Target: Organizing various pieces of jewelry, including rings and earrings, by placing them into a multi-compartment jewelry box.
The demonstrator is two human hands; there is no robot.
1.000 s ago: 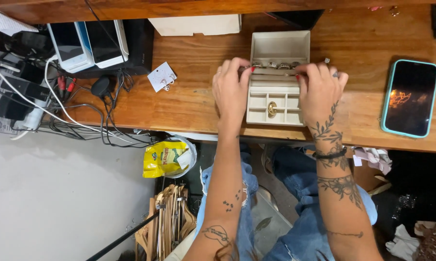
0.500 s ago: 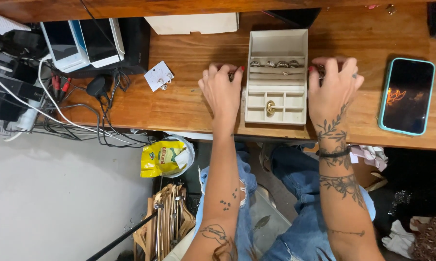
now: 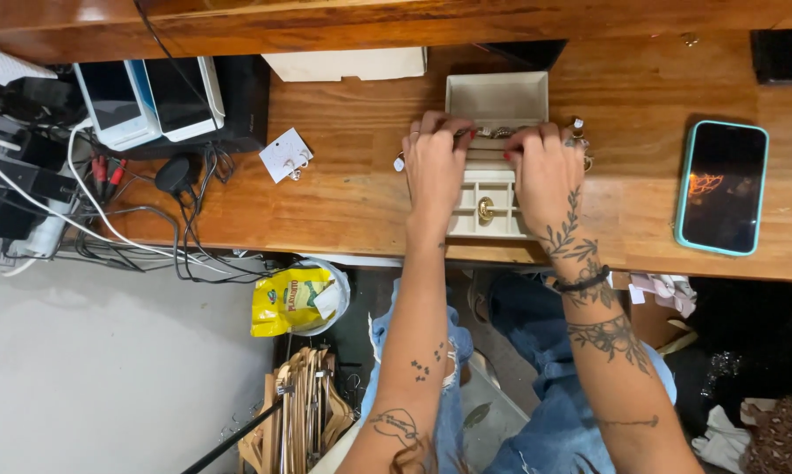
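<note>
Both hands (image 3: 435, 167) (image 3: 545, 171) returned onto jewellery box (image 3: 497, 96).

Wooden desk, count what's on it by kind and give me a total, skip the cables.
Cream jewelry box, open, both hands on it: 1
Smartphone in teal case: 1
White earring card: 1
Upright tablets: 2
Flat white box: 1
Total: 6

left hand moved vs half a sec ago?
Yes. The left hand has gone from the wooden desk beside the cream jewelry box to lying over the box's left side, fingertips at its ring row, nearer the right hand.
</note>
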